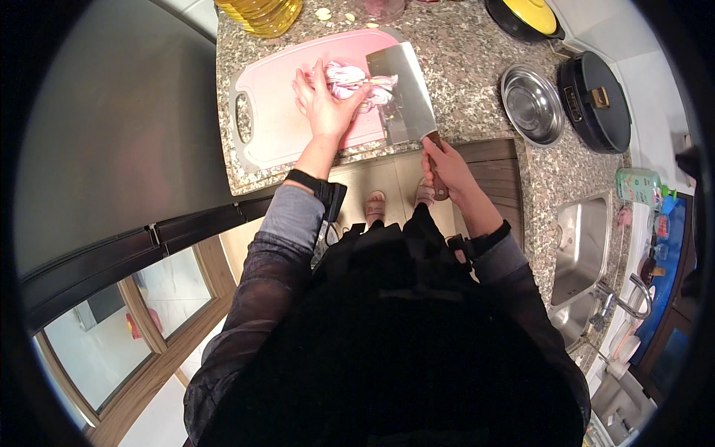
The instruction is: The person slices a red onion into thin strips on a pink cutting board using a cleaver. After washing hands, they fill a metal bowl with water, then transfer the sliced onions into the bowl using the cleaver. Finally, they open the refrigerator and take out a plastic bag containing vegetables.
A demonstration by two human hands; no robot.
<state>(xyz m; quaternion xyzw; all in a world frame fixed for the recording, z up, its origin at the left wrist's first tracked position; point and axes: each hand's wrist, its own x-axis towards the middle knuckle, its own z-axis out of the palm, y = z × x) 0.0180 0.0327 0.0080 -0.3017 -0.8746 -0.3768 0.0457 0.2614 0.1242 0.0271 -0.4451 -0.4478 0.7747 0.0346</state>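
On the granite counter (466, 100) lies a pink cutting board (271, 112) with a grey rim and a handle slot at its left. My left hand (324, 109) rests against a pile of sliced purple-white onion (345, 72), fingers spread on its left side and thumb at its lower right. Part of the pile lies on the broad blade of a cleaver (412, 92), which is held flat over the board's right end. My right hand (449, 167) grips the cleaver's brown wooden handle just beyond the counter's front edge. Small bits cling to the blade.
Behind the board stand an oil bottle (262, 17) and several pale pieces (323, 12). To the right are a steel bowl (532, 106), a black lidded pan (597, 103) and a yellow-lidded pot (528, 19). A sink (581, 246) lies further right; a refrigerator (128, 123) borders the left.
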